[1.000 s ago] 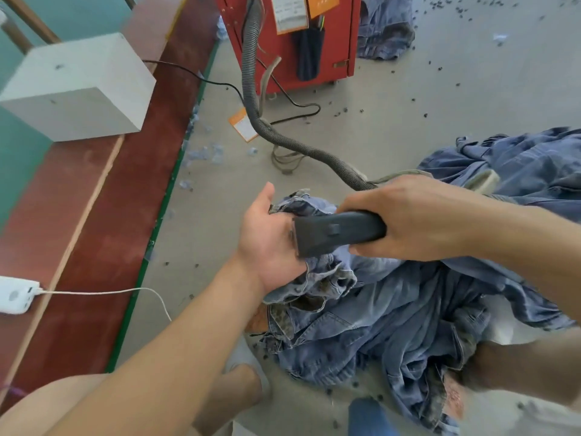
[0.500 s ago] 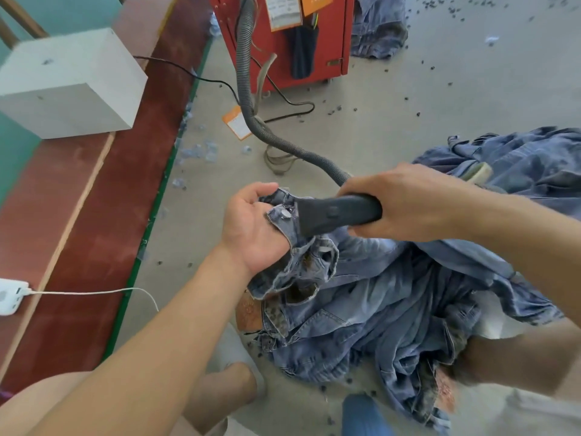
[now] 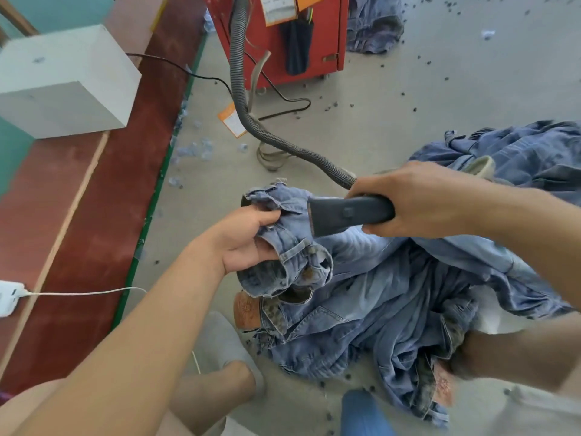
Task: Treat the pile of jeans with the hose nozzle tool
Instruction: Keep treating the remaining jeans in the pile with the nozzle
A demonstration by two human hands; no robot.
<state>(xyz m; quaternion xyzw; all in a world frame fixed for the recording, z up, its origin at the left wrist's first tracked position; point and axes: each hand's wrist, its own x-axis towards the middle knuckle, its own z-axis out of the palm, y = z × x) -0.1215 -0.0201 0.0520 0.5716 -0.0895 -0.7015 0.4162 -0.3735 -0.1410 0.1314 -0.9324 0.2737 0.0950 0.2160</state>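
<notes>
Worker runs hose nozzle over bunched denim, treatment under way

The left hand (image 3: 248, 239) grips a waistband fold of the jeans (image 3: 371, 297), fingers curled round the cloth; the right hand (image 3: 418, 199) is wrapped round the nozzle tool (image 3: 342, 215), its mouth just beside those left fingertips. Next, it appears, the nozzle must press onto the held fold.

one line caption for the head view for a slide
Left hand bunches jeans while right hand aims the hose nozzle.
</notes>
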